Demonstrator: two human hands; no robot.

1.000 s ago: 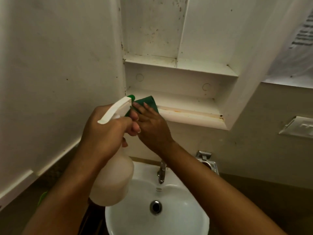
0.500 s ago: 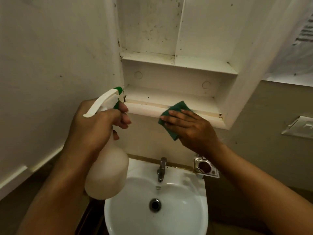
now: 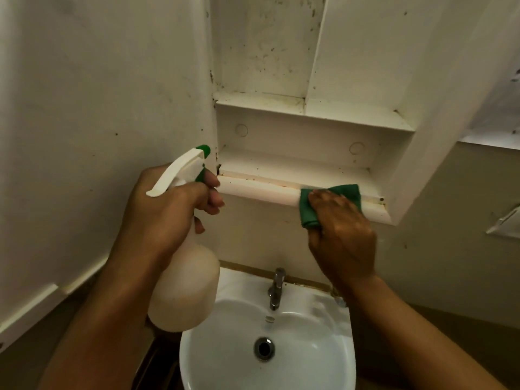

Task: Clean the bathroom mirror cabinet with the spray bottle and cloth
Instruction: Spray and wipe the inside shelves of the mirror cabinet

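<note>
Both forearms are bare to the frame's edge, with no sleeves, rings or watch.

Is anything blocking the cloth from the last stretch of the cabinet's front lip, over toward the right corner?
Nothing visible does. The right hand presses the green cloth on the lip, and the lip runs bare to the right corner.

Green cloth (image 3: 346,192), white green-tipped spray bottle (image 3: 183,277)

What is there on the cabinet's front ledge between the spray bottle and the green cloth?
Nothing: in the head view the white front ledge is bare between the white plastic spray bottle and the green cloth.
</note>
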